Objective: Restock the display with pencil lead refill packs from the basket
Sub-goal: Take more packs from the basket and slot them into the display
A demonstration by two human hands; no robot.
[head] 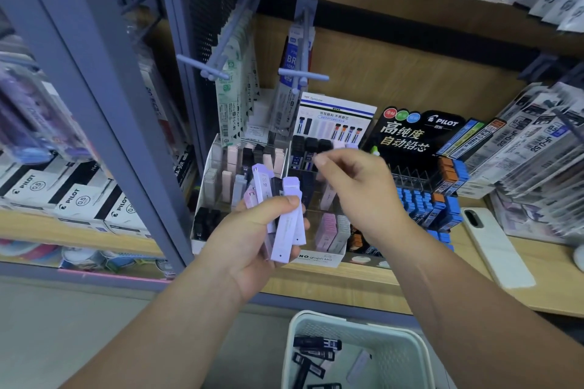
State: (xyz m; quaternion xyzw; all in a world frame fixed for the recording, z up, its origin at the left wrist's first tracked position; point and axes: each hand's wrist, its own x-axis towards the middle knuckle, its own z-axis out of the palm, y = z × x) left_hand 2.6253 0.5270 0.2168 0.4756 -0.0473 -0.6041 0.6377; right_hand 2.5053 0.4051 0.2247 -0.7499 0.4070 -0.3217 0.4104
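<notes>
Left hand (249, 230) low in front of the display (319, 259), grip clamped on a fanned bunch of lead refill packs (289, 221): lilac, pink, one black, thumb across them. Right hand (360, 186) raised just above, near the display's back row, thumb and forefinger drawn together; blurred, cannot tell if grip holds anything. Display standing on wooden shelf (347, 281), compartments partly filled. White basket (316, 319) below shelf edge, holding black packs (316, 343) and a lilac pack (358, 366). Pilot stand (420, 133) just right of display; phone (496, 246) flat on shelf beyond.
</notes>
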